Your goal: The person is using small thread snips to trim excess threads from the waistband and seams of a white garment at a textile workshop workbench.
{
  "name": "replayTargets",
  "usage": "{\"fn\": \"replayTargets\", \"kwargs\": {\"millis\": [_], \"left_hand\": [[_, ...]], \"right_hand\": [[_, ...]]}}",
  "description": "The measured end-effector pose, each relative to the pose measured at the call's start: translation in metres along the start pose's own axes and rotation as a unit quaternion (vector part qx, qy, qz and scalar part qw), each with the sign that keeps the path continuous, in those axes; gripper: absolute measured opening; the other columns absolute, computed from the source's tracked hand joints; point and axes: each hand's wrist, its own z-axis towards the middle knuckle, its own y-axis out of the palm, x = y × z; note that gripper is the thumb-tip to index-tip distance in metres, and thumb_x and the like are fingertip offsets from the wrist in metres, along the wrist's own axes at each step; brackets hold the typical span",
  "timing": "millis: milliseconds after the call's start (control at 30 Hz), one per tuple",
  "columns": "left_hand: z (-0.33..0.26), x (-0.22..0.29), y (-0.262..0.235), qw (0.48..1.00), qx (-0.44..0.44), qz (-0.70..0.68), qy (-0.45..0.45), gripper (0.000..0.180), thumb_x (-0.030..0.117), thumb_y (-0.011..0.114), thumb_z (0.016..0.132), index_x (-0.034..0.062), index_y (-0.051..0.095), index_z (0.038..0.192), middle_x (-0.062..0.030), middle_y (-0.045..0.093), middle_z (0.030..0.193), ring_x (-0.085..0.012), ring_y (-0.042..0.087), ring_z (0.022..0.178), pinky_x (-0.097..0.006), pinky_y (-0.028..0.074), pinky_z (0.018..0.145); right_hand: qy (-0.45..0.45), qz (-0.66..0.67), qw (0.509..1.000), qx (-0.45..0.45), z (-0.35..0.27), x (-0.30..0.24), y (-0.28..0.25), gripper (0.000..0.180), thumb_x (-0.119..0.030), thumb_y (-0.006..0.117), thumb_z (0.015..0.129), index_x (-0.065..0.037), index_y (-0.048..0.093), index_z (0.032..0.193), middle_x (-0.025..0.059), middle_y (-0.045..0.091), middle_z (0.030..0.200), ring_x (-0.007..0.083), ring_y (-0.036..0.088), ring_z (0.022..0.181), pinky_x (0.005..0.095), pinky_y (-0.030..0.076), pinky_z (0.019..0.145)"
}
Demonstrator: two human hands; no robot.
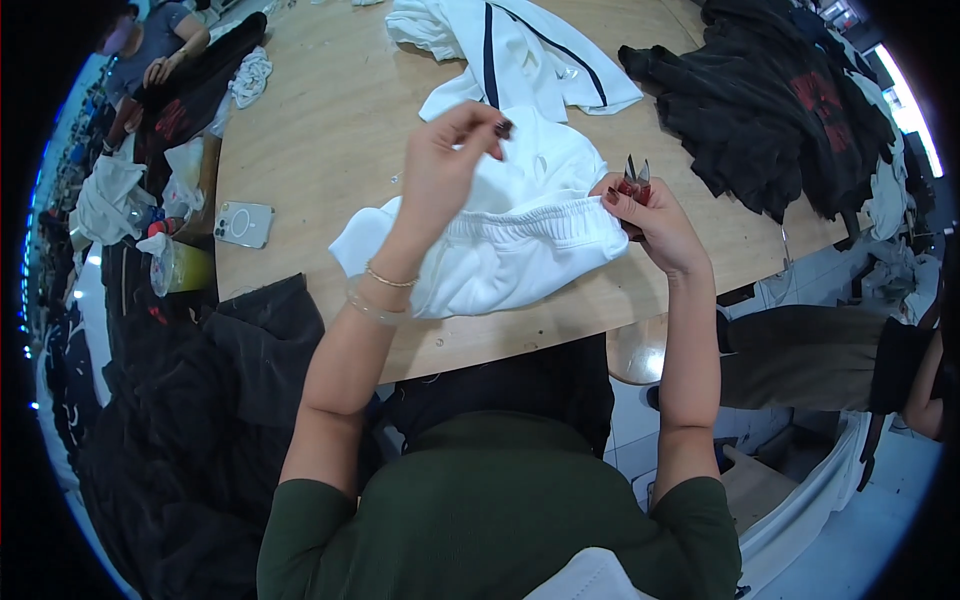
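Note:
A white garment with a gathered elastic waistband (525,228) lies on the wooden table before me. My right hand (655,222) is closed at the right end of the waistband, thumb on the cloth. The same hand holds thread snips (637,183) with red handles, their two blade tips pointing up and apart. Above the garment, my left hand (448,160) is raised with thumb and fingers pinched together. Whatever it pinches, if anything, is too small to make out.
White clothing with dark stripes (530,55) lies farther back on the table (310,130). Dark garments (760,110) are heaped at the right, and black cloth (180,430) at the left. A phone (243,224) rests near the left edge, beside a yellow-green drink (185,268). A co-worker (165,50) handles dark cloth.

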Motion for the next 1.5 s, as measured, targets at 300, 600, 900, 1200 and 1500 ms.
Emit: {"fn": "replayTargets", "kwargs": {"millis": [300,600,900,1200,1500], "left_hand": [[-0.023,0.012,-0.064,0.893,-0.275,0.331,-0.131,0.029,0.023,0.067,0.083,0.0011,0.062,0.101,-0.0115,0.065,0.088,-0.0131,0.058,0.082,-0.029,0.046,0.077],[-0.043,0.096,-0.11,0.833,-0.412,0.296,-0.22,0.033,0.02,0.074,0.077,0.0006,0.061,0.1,-0.0083,0.062,0.085,-0.0192,0.058,0.081,-0.03,0.045,0.074],[-0.062,0.183,-0.168,0.894,-0.443,0.072,-0.008,0.029,0.012,0.074,0.071,-0.004,0.071,0.095,-0.0091,0.062,0.08,-0.0171,0.057,0.067,-0.027,0.044,0.059],[-0.102,-0.021,-0.1,0.778,-0.098,0.62,0.022,0.05,-0.008,0.056,0.07,0.0194,0.07,0.109,-0.0091,0.055,0.108,-0.0276,0.055,0.1,-0.037,0.046,0.087],[-0.117,0.067,0.036,0.869,-0.474,-0.136,0.037,0.026,0.013,0.06,0.086,0.0013,0.062,0.109,-0.0128,0.057,0.116,-0.0299,0.056,0.103,-0.038,0.045,0.089]], "right_hand": [[-0.025,0.009,0.999,-0.021,-0.008,0.006,-0.021,0.024,-0.025,0.072,0.08,-0.006,0.064,0.092,-0.0062,0.054,0.07,0.0013,0.044,0.059,0.0163,0.031,0.052],[0.017,-0.119,0.989,-0.088,-0.035,-0.047,-0.045,0.043,-0.014,0.08,0.063,-0.001,0.061,0.099,-0.0045,0.053,0.078,0.0035,0.047,0.067,0.0182,0.041,0.064],[-0.321,-0.056,0.937,-0.123,-0.076,-0.098,-0.047,0.025,-0.006,0.078,0.068,-0.007,0.053,0.071,0.0105,0.062,0.077,0.0092,0.057,0.063,0.0187,0.045,0.059],[-0.242,-0.486,0.808,0.23,-0.003,0.098,-0.01,0.031,0.012,0.056,0.074,-0.004,0.066,0.099,0.0092,0.068,0.104,0.0199,0.062,0.078,0.0245,0.049,0.068],[-0.021,-0.057,0.979,0.193,-0.012,0.051,0.012,0.022,0.001,0.049,0.086,0.003,0.067,0.098,0.0113,0.069,0.094,0.0021,0.038,0.056,0.0198,0.032,0.052]]}}
